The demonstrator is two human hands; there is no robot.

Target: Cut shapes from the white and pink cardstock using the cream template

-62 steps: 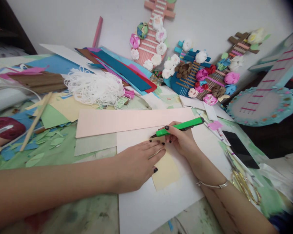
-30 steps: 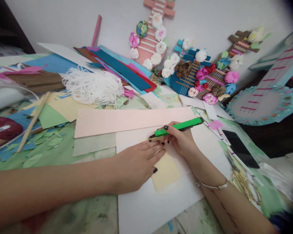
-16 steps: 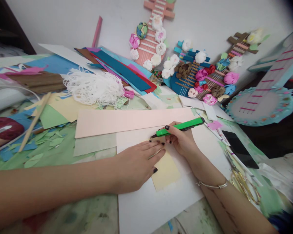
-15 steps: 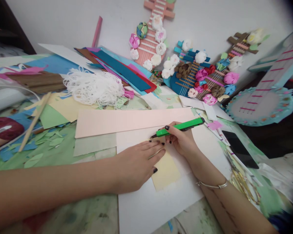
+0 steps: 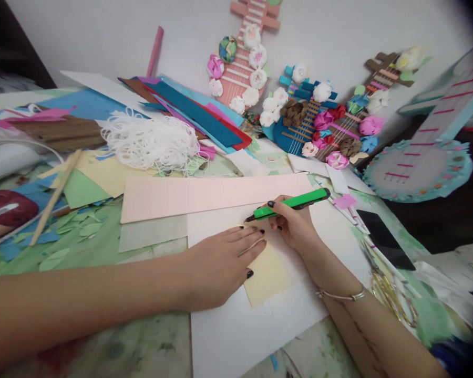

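My left hand [image 5: 220,262] lies flat, fingers stretched out, pressing on a pale yellow piece of paper [image 5: 266,283]. That piece rests on a large white sheet [image 5: 228,341]. In my right hand [image 5: 294,223] is a green utility knife [image 5: 291,203], pinched between thumb and fingers. Its dark tip points left and down, close above the fingertips of my left hand; whether it touches the paper I cannot tell. Just beyond both hands a long pale pink strip of card [image 5: 205,197] lies across the white sheet's upper part.
Behind are a heap of white string [image 5: 152,140], stacked coloured sheets [image 5: 201,118] and several flower-decorated paper instruments [image 5: 244,68]. Green paper leaves [image 5: 89,223] and a wooden stick [image 5: 57,197] lie left. Gold-handled scissors [image 5: 392,296] and a black phone [image 5: 384,239] lie right.
The knife in my right hand has shifted very slightly to the right. My left hand stays flat in the same place, and the view has moved a little.
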